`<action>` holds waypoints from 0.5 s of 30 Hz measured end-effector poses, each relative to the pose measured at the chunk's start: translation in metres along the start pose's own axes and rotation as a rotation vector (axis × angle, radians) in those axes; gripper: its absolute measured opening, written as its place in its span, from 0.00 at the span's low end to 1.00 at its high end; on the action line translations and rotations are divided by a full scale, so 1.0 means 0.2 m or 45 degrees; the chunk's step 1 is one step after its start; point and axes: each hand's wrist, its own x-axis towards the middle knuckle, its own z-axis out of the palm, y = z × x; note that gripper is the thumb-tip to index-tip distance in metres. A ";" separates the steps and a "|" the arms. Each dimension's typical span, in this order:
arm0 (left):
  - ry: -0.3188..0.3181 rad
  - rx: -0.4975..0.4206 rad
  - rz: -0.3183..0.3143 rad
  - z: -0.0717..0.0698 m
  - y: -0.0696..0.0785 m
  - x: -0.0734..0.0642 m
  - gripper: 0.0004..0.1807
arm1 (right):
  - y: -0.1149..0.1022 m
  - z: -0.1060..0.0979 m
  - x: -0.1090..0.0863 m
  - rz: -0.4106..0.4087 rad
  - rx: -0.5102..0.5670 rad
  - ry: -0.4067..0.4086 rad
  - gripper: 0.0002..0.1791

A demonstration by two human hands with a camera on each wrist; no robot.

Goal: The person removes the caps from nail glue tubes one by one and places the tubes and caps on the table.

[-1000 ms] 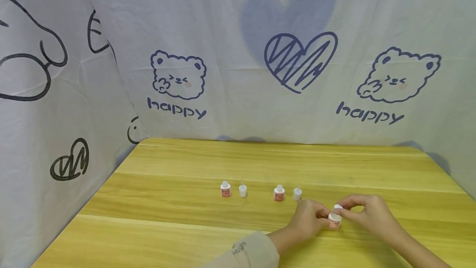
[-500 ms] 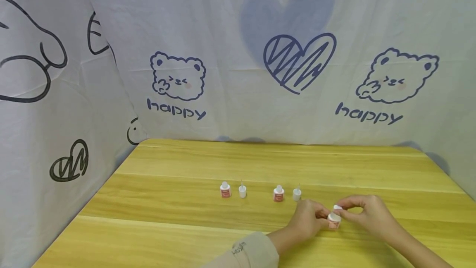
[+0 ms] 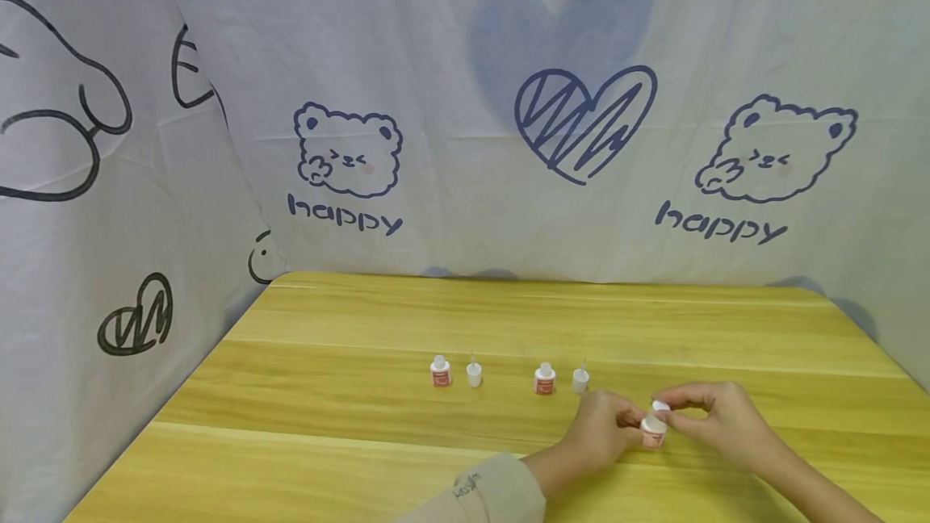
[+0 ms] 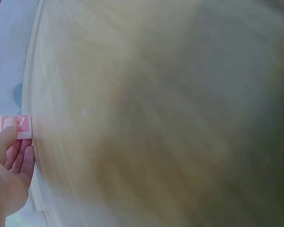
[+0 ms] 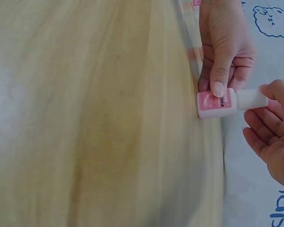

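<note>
A small white bottle with a pink label stands near the right front of the table. My left hand grips its body between thumb and fingers. On the bottle's neck sits a white cap, which my right hand pinches between thumb and index finger. In the right wrist view, the label is partly covered by my left thumb. The left wrist view catches only part of the bottle at its left edge.
Farther back stand two similar uncapped bottles, a left bottle and a right bottle. Beside each is a white brush cap, one left and one right, with its thin stem up. A printed cloth hangs behind the wooden table.
Both hands stay in the same place on the bottle and cap. My right fingers have shifted slightly on the cap. The other bottles and caps have not moved.
</note>
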 end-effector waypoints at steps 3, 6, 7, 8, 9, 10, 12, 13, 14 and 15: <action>0.001 0.002 0.004 0.00 0.00 0.00 0.07 | 0.00 0.02 -0.01 0.010 0.057 0.057 0.06; 0.004 0.009 0.014 0.00 0.00 0.00 0.07 | 0.00 0.05 -0.03 0.056 0.108 0.130 0.07; 0.003 0.010 0.019 0.00 0.00 0.00 0.06 | -0.01 0.06 -0.03 0.074 0.115 0.153 0.07; 0.001 0.012 0.023 0.00 0.00 0.00 0.06 | -0.01 0.07 -0.04 0.093 0.122 0.170 0.07; 0.000 0.016 0.029 0.00 0.00 0.00 0.06 | -0.02 0.08 -0.04 0.111 0.125 0.183 0.07; 0.000 0.022 0.033 0.00 0.00 0.00 0.06 | -0.02 0.08 -0.05 0.125 0.125 0.195 0.07; -0.003 0.020 0.038 -0.01 0.00 -0.01 0.07 | -0.03 0.09 -0.05 0.155 0.121 0.205 0.07; -0.003 0.024 0.038 -0.01 0.00 -0.01 0.07 | -0.03 0.09 -0.05 0.170 0.118 0.203 0.07; -0.005 0.021 0.035 -0.01 0.00 -0.01 0.07 | -0.04 0.08 -0.05 0.186 0.117 0.200 0.07; -0.006 0.020 0.031 -0.01 0.00 -0.01 0.07 | -0.04 0.08 -0.05 0.199 0.114 0.194 0.07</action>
